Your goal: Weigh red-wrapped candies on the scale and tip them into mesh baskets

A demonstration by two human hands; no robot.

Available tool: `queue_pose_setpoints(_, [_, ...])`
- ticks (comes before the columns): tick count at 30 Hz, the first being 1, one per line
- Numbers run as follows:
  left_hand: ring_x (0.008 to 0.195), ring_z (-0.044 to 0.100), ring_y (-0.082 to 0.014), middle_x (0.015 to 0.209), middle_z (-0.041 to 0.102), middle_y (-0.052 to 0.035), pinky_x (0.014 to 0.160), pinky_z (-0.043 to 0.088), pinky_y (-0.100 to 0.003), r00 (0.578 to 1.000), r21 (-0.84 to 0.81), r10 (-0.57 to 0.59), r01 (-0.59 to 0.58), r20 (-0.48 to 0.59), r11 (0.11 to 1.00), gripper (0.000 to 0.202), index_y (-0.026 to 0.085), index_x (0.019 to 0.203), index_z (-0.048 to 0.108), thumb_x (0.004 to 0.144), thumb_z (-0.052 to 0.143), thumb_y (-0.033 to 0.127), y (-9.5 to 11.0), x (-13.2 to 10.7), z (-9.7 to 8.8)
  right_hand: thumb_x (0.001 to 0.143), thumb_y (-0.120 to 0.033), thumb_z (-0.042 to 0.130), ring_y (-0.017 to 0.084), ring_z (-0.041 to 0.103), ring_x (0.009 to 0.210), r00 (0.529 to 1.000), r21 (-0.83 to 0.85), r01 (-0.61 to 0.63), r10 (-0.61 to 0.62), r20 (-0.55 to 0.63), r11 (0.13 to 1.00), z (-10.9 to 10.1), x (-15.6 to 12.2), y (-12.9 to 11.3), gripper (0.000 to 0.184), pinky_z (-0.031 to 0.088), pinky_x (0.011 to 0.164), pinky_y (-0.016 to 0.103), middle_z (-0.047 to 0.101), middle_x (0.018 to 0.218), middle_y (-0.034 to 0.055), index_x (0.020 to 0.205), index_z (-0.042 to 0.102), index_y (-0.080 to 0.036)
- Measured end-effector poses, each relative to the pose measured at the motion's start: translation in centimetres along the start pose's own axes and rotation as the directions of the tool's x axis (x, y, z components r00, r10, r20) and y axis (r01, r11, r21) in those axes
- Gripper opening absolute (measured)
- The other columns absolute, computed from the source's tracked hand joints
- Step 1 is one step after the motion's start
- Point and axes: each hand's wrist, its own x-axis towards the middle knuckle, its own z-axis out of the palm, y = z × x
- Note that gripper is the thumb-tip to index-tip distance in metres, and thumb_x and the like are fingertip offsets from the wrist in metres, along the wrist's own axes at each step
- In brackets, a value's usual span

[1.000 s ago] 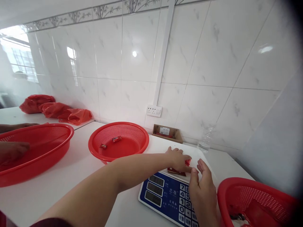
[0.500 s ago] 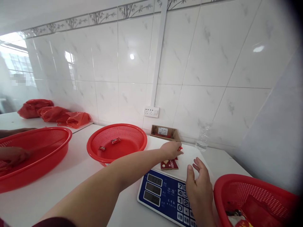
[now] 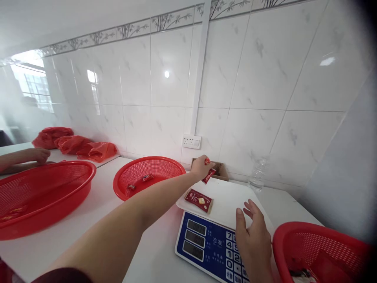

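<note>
My left hand (image 3: 201, 168) reaches out above the far edge of the white scale pan (image 3: 232, 200), in front of the cardboard box. Its fingers are closed on small red snack packets (image 3: 209, 175). A dark red snack packet (image 3: 199, 200) with a yellow picture lies flat on the pan. The scale (image 3: 196, 239) has a blue panel with three displays and a keypad. Over the right side of the keypad is my right hand (image 3: 253, 237), open, thumb and fingers apart, holding nothing.
Behind the pan stands the cardboard box (image 3: 222, 171). A red basket (image 3: 149, 159) with two small packets is left of the scale, another red basket (image 3: 294, 230) right of it. Further left are a large red basket (image 3: 67, 192), a co-worker's hands (image 3: 37, 155), red bags (image 3: 101, 151). A clear bottle (image 3: 257, 175) stands by the wall.
My left hand has moved left and back from over the pan, uncovering the dark red packet. A co-worker's hand has come out of the large basket. My right hand has hardly moved.
</note>
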Motion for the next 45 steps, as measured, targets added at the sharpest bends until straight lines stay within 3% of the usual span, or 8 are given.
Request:
queue_pose_setpoints(5, [0.073,0.056,-0.0124,0.091,0.058,-0.0045,0.063,0.048,-0.028,0.999,0.069,-0.049,0.05,-0.006,0.996,0.029,0.013,0.103,0.052,0.09,0.046,0.039,-2.1,1.0,-4.3,0.081,-0.054,0.031,0.032,0.056,0.101,0.999,-0.003,0.034,-0.034,-0.01,0.999,0.0,0.0,0.1,0.064,0.04,0.085,0.046,0.06,0.112,0.0198,0.123,0.047,-0.008])
queue_pose_setpoints(14, [0.082,0.058,-0.0162,0.093,0.06,-0.0054,0.074,0.049,-0.036,0.93,0.423,-0.198,0.053,0.308,0.904,0.027,0.012,0.097,0.058,0.087,0.054,0.037,-9.3,-1.5,-12.6,0.079,-0.053,0.034,0.033,0.058,0.099,0.997,-0.03,0.063,-0.065,-0.041,0.998,0.4,0.2,0.6,0.062,0.042,0.084,0.047,0.062,0.109,0.0185,0.12,0.05,-0.01])
queue_pose_setpoints(20, [0.107,0.051,-0.0231,0.12,0.054,-0.0086,0.086,0.042,-0.037,0.878,0.384,-0.03,-0.178,0.478,0.906,0.044,0.018,0.12,0.049,0.088,0.042,0.048,-6.8,-4.5,-10.3,0.079,-0.053,0.033,0.034,0.058,0.098,0.997,-0.081,0.062,-0.065,-0.03,0.995,0.5,0.3,0.6,0.063,0.042,0.084,0.049,0.064,0.107,0.0187,0.12,0.051,-0.01])
queue_pose_setpoints(25, [0.117,0.044,-0.0253,0.127,0.049,-0.0068,0.094,0.037,-0.034,0.676,0.217,0.151,-0.427,0.721,0.878,0.066,0.024,0.129,0.042,0.073,0.06,0.055,-3.6,-6.0,-6.5,0.078,-0.054,0.034,0.034,0.059,0.097,0.995,-0.077,0.087,-0.091,-0.045,0.993,0.6,0.4,0.9,0.064,0.042,0.085,0.048,0.064,0.106,0.0193,0.12,0.051,-0.008])
queue_pose_setpoints(28, [0.111,0.047,-0.0271,0.121,0.051,-0.0099,0.09,0.039,-0.037,0.627,0.187,0.176,-0.469,0.759,0.863,0.066,0.021,0.128,0.043,0.072,0.063,0.051,-3.4,-6.3,-5.1,0.078,-0.053,0.034,0.033,0.059,0.097,0.996,-0.084,0.075,-0.078,-0.031,0.994,0.6,0.4,0.9,0.064,0.042,0.085,0.048,0.064,0.106,0.0192,0.12,0.051,-0.008])
queue_pose_setpoints(35, [0.101,0.052,-0.0233,0.117,0.047,-0.008,0.081,0.045,-0.032,0.725,0.182,0.232,-0.443,0.649,0.878,0.066,0.024,0.126,0.04,0.07,0.065,0.049,-3.5,-6.8,-5.3,0.078,-0.053,0.034,0.033,0.059,0.096,0.997,-0.091,0.071,-0.074,-0.027,0.993,0.5,0.3,0.7,0.063,0.043,0.084,0.048,0.064,0.105,0.0184,0.12,0.051,-0.009])
queue_pose_setpoints(41, [0.106,0.049,-0.0208,0.121,0.046,-0.0063,0.084,0.043,-0.029,0.886,0.229,0.193,-0.31,0.421,0.923,0.058,0.025,0.124,0.039,0.075,0.06,0.048,-3.9,-6.0,-9.1,0.077,-0.053,0.035,0.035,0.059,0.096,0.996,-0.108,0.075,-0.079,-0.035,0.991,0.5,0.3,0.8,0.063,0.042,0.084,0.05,0.065,0.104,0.0181,0.12,0.052,-0.009])
queue_pose_setpoints(45, [0.104,0.051,-0.0224,0.122,0.048,-0.0077,0.082,0.043,-0.03,0.941,0.303,0.047,-0.155,0.335,0.94,0.056,0.024,0.124,0.039,0.078,0.053,0.051,-6.3,-5.7,-12.1,0.076,-0.052,0.036,0.035,0.059,0.095,0.996,-0.12,0.076,-0.081,-0.032,0.99,0.5,0.2,0.7,0.063,0.041,0.084,0.05,0.064,0.105,0.0176,0.12,0.051,-0.009])
